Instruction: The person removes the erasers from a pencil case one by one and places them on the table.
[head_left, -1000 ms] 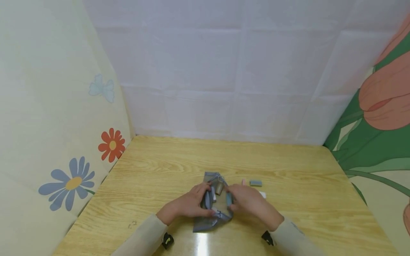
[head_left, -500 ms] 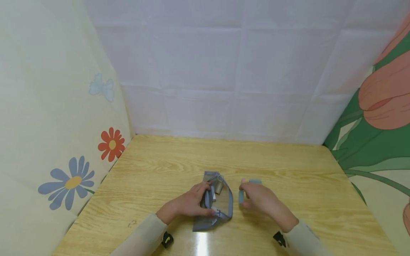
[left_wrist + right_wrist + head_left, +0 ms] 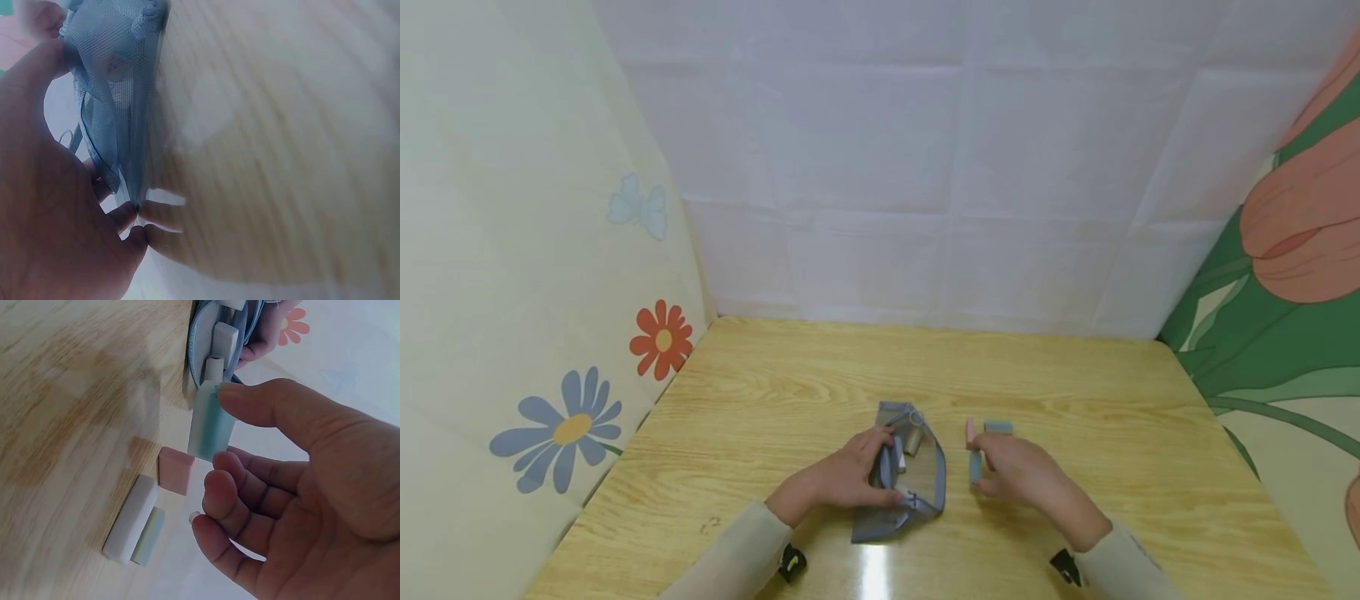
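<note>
A grey-blue mesh zip pouch (image 3: 941,479) lies with its mouth spread in the middle of the table. My left hand (image 3: 853,477) grips its left side, thumb at the near end and fingers at the far end; the left wrist view shows fingertips at the tabletop beside the mesh (image 3: 109,56). Right of the pouch, my right hand (image 3: 1018,468) pinches a small teal block (image 3: 211,428) with a paler side, between thumb and fingers, close over the table. A pink block (image 3: 970,430) lies just beyond it. Inside the pouch show a brownish cylinder (image 3: 913,440) and a white piece (image 3: 901,460).
A grey-blue block (image 3: 998,427) lies on the table behind my right hand. In the right wrist view a white block (image 3: 130,519) lies alongside a pale green block (image 3: 149,536). A white sheet (image 3: 850,250) hangs behind the table.
My right hand has drawn the teal block out of the pouch and carried it right, near the pink block. My left hand stays on the pouch.
</note>
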`<state>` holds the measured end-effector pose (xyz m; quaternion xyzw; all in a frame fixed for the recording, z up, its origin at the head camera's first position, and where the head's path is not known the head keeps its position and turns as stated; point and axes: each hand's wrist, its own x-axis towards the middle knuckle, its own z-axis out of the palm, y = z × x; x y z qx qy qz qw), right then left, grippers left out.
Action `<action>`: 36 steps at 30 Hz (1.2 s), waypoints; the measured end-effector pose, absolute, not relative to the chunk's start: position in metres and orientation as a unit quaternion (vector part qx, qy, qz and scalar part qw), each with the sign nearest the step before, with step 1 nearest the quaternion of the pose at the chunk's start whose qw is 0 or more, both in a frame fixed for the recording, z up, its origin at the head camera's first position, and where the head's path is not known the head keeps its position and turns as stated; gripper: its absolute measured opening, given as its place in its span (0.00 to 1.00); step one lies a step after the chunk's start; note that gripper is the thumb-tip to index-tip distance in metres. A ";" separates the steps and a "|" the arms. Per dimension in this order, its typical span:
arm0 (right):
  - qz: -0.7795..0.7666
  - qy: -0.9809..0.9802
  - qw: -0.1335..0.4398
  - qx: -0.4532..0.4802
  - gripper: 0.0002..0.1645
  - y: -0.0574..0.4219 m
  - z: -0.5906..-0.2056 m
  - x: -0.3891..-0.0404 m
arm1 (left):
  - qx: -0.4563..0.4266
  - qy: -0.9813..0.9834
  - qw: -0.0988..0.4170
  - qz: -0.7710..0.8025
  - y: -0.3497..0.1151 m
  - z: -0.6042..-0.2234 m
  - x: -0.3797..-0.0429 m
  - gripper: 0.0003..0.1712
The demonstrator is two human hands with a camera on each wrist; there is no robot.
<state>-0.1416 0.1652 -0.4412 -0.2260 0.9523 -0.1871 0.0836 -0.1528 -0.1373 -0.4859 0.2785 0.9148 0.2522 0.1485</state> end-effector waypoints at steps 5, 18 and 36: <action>-0.184 0.953 0.093 -0.224 0.29 0.167 -0.443 -0.141 | 0.280 0.914 0.149 0.252 -0.137 -0.485 -0.153 0.55; -0.186 0.953 0.108 -0.215 0.29 0.174 -0.447 -0.138 | 0.274 0.916 0.151 0.250 -0.137 -0.485 -0.152 0.56; -0.183 0.951 0.118 -0.221 0.29 0.173 -0.455 -0.135 | 0.285 0.914 0.142 0.251 -0.137 -0.483 -0.151 0.55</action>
